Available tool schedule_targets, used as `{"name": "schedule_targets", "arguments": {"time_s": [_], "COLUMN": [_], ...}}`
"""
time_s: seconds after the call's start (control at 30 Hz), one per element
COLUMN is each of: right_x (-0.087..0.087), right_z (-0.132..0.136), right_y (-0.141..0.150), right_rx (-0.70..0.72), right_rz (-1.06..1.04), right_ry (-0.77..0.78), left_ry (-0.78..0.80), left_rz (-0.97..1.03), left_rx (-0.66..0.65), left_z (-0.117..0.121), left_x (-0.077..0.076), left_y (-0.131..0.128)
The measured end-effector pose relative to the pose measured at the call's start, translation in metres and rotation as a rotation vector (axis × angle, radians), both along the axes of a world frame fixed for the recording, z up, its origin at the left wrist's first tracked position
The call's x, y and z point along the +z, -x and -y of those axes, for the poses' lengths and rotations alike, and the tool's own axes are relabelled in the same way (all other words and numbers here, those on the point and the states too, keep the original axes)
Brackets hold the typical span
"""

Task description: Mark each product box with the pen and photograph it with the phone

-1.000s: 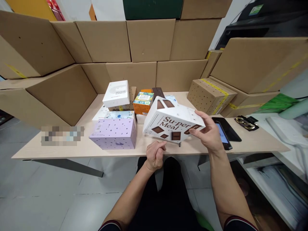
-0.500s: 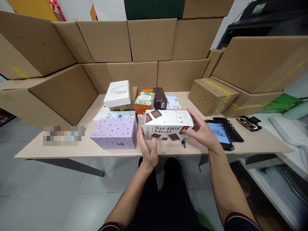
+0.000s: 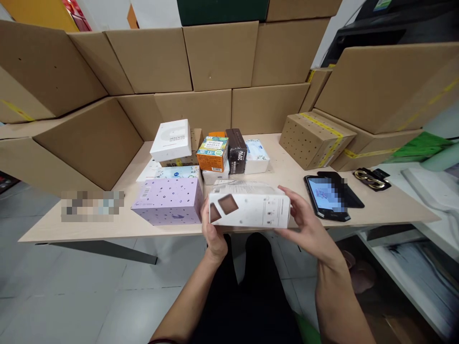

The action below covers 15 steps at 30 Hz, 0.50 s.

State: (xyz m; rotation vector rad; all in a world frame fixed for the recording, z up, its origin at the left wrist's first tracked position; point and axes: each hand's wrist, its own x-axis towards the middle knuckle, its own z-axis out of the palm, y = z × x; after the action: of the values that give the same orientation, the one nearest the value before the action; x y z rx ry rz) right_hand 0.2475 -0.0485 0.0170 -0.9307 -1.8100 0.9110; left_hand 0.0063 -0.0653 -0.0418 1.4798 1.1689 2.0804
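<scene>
Between my hands is a white carton point(image 3: 251, 208) with brown square pictures, its small-print side turned toward me, above the table's front edge. My left hand point(image 3: 214, 236) grips its left end, thumb in front and fingers partly hidden behind. At the right end, my right hand point(image 3: 304, 222) holds the carton with its fingers along that end and the thumb below. Just left of the carton stands a lilac spotted box point(image 3: 172, 200). Behind it are an orange-and-blue box point(image 3: 213, 153), a dark brown box point(image 3: 235, 150) and a white tissue pack point(image 3: 256, 156).
A white power bank box point(image 3: 171, 139) lies on other packs at the back left. Cardboard boxes point(image 3: 193, 112) wall the table point(image 3: 118, 224) on three sides. To the right lie a device with a lit screen point(image 3: 326, 196) and a gold chain item point(image 3: 371, 180).
The carton has rolled so its lettered front no longer faces me, and it sits slightly lower. My left hand has closed on its left end. The white tissue pack shows more fully.
</scene>
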Motion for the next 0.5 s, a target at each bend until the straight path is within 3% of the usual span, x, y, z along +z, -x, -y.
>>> {"name": "schedule_targets", "arguments": {"time_s": [0.1,0.17,0.37,0.5], "right_x": [-0.011,-0.017,-0.022,-0.022], "right_z": [0.026,0.037,0.048,0.039], "right_y": [0.005,0.012,0.039,0.049], "right_rx": [0.052,0.007,-0.349,-0.344], "right_rz": [-0.169,-0.277,-0.361,-0.472], "right_ry": [0.036,0.054,0.099,0.07], "left_ry": [0.061,0.126,0.276,0.205], "left_rz": [0.203,0.277,0.177,0.162], "left_rx": [-0.029,-0.054,-0.099,-0.063], "left_z": [0.012,0.021,0.036,0.035], "left_x": [0.001,0.003,0.013,0.015], "left_y": [0.0,0.002,0.009,0.007]}}
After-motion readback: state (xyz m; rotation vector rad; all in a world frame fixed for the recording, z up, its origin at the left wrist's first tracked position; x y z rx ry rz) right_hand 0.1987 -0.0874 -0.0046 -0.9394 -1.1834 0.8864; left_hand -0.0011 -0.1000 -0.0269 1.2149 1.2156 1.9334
